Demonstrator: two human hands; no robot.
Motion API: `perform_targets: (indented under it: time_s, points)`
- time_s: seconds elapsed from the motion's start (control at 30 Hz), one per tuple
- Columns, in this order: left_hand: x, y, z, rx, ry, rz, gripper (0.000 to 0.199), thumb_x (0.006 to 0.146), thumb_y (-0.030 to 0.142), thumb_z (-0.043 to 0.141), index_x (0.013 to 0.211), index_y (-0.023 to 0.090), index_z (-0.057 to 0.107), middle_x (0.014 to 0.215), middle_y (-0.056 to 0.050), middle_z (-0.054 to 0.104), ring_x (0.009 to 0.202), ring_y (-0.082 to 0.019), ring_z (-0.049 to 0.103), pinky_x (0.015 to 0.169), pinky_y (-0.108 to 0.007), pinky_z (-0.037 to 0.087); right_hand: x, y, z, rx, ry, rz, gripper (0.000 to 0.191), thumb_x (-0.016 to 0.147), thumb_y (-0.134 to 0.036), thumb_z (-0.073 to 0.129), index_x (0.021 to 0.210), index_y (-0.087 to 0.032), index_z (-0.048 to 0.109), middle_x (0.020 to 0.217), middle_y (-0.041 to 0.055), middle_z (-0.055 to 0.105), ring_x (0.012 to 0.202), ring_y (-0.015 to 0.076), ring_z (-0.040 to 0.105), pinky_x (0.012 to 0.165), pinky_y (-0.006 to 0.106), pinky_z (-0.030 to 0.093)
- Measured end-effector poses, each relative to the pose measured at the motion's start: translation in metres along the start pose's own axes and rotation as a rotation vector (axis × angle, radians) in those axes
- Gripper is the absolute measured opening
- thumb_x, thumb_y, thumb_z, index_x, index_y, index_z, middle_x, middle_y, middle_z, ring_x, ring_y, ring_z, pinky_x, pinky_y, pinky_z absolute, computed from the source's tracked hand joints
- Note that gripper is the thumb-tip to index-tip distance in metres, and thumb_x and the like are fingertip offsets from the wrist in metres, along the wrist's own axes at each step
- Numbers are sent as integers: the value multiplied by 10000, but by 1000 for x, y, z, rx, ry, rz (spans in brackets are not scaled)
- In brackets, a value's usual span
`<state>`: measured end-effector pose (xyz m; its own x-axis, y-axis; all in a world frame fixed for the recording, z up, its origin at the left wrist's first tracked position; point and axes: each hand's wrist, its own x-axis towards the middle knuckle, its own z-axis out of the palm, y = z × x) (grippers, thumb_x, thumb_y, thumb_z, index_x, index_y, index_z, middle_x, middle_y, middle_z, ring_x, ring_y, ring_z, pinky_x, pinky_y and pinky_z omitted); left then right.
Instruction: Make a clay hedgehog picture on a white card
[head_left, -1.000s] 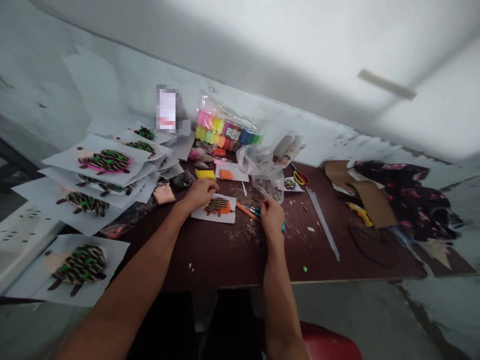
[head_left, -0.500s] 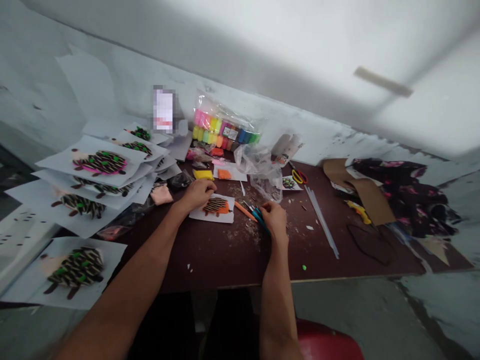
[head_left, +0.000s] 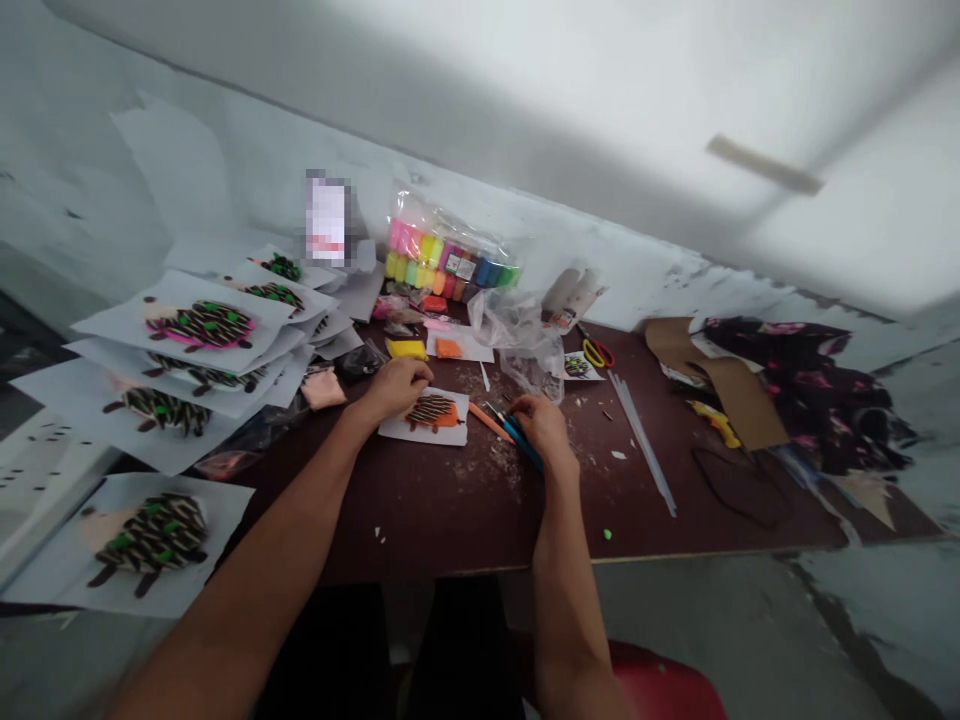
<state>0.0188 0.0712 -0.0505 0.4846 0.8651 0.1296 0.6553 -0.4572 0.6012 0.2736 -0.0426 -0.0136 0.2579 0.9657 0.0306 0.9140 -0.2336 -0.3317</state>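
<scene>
A small white card (head_left: 394,428) lies in the middle of the table, bearing an orange clay hedgehog (head_left: 444,414) with rows of dark, pale-edged spines. My left hand (head_left: 401,385) is at the card's upper left corner, thumb and fingers pinched together; whatever is between the fingertips is too small to make out. To the right of the card, my right hand (head_left: 540,420) is closed on blue-handled pliers (head_left: 523,440), their metal tip pointing up and left. An orange stick-like tool (head_left: 491,422) lies between the pliers and the card. Brown shavings are scattered around them.
Finished hedgehog sheets (head_left: 199,325) are stacked at left. Behind stand yellow clay (head_left: 407,349), orange clay (head_left: 449,348), a bag of coloured clay (head_left: 450,265) and crumpled plastic (head_left: 532,360). Scissors (head_left: 596,354), clear glue sticks (head_left: 643,445) and a yellow glue gun (head_left: 716,424) lie right.
My right hand has shifted slightly on the blue-handled pliers, its forearm swinging a little to the right. My left hand and the card stay where they were.
</scene>
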Motion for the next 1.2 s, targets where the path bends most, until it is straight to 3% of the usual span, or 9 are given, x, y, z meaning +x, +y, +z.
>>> perform_targets:
  time_s: [0.17,0.3,0.43,0.6,0.77,0.9,1.2]
  points:
    - [0,0,0,-11,-6,-7,286,784,168,513,922,196,763,997,-69,754,934,-218,665,883,-336,498,-1,1,2,42,70,-13,186,817,-126,556,875,-181,724,939,68,698,874,189,612,800,281,447]
    - [-1,0,-1,-24,-2,-4,291,792,161,506,933,181,760,1017,-88,750,952,-229,661,890,-351,496,-7,-12,4,273,193,-77,201,849,-183,526,933,-178,709,900,59,706,816,185,604,787,288,454]
    - [-1,1,-2,-18,-11,-5,284,798,164,512,937,178,760,1012,-88,749,954,-228,661,891,-346,494,-16,-37,13,535,110,-172,215,862,-235,546,953,-177,732,911,59,714,780,171,614,740,270,474]
    - [-1,2,-3,-15,-18,-12,277,797,163,520,934,178,760,1019,-84,745,968,-233,660,888,-333,490,-23,-57,25,548,58,-301,278,886,-213,482,1009,-187,730,914,48,677,803,153,600,757,254,468]
    - [-2,4,-4,-24,-16,-17,285,798,164,520,943,171,765,1015,-86,745,967,-234,662,897,-330,491,-23,-58,27,637,37,-219,157,815,-281,568,834,-171,678,752,6,650,673,138,551,658,241,436]
    - [-2,5,-5,-4,-19,-24,302,804,158,511,964,167,767,1012,-84,748,940,-225,669,892,-330,497,-24,-58,30,797,-2,-172,187,753,-368,655,741,-181,661,715,-3,657,649,136,555,644,244,437]
    - [-1,3,-2,-25,-2,-20,274,799,154,527,933,180,765,1003,-78,752,928,-219,671,866,-319,499,-25,-58,35,818,-54,-173,168,768,-318,605,816,-195,709,736,7,689,638,148,583,641,258,455]
